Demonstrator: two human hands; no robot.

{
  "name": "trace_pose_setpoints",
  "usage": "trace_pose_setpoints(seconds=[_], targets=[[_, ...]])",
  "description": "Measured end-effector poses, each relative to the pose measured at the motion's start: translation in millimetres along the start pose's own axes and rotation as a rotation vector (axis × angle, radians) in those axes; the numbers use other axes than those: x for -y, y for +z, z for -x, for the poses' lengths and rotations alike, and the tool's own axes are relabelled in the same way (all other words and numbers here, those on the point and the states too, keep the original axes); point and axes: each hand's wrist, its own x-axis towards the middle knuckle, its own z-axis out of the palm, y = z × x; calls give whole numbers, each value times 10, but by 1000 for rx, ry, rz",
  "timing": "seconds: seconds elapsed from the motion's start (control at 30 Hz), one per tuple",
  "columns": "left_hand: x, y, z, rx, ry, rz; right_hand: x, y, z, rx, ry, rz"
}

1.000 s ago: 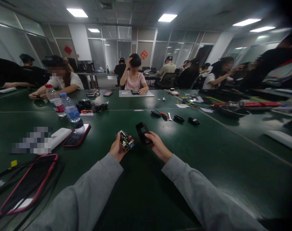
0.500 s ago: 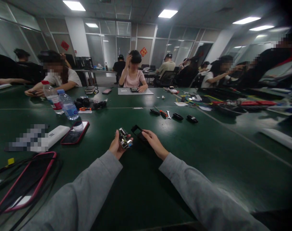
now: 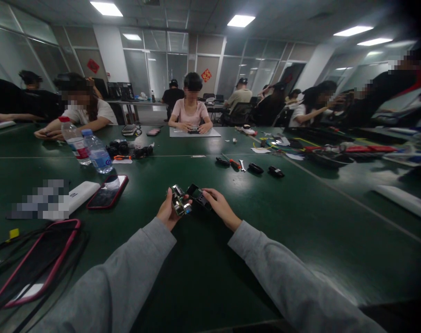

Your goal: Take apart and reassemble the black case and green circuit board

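Note:
My left hand [image 3: 167, 210] is closed around a bare circuit board [image 3: 181, 202] with metal-cased parts and a small blue piece near its lower end. Just right of it, my right hand [image 3: 219, 206] grips a black plastic casing [image 3: 196, 194] by its right side, thumb on top. The casing has a rectangular window opening and a few small holes below it. Both pieces are held above the green table, close together; whether their edges touch I cannot tell. The undersides and the fingers beneath are hidden.
Beyond my hands lie a wrench [image 3: 242, 165], an orange-handled screwdriver [image 3: 234, 163] and several black parts [image 3: 255, 168]. To the left are a red-framed phone [image 3: 108, 191], a larger pink-edged phone [image 3: 39, 263] with cables, and two bottles [image 3: 97, 151]. A person [image 3: 191, 111] sits opposite.
The black casing has turned in my right hand, showing more of its face, and sits slightly lower and nearer the board. The person opposite has lowered a raised hand to the table.

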Motion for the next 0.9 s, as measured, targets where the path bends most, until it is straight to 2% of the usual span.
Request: trace_pose_setpoints(seconds=[0.43, 0.53, 0.63, 0.7, 0.73, 0.83, 0.9], targets=[[6, -28, -20, 50, -5, 19, 112, -70, -44, 122, 0, 118], [5, -24, -18, 56, -5, 21, 83, -81, -70, 94, -35, 132], [12, -22, -23, 51, 2, 15, 148, -64, -14, -101, -198, 222], [26, -28, -34, 54, 8, 6, 269, -16, 94, -238, -375, 325], [34, -31, -39, 59, 8, 5, 345, 23, 166, -267, -468, 379], [47, -22, -27, 110, 14, 12, 565, 184, 406, -181, -703, 531], [31, 13, 20, 159, 28, 6, 660, 294, 533, -70, -778, 640]])
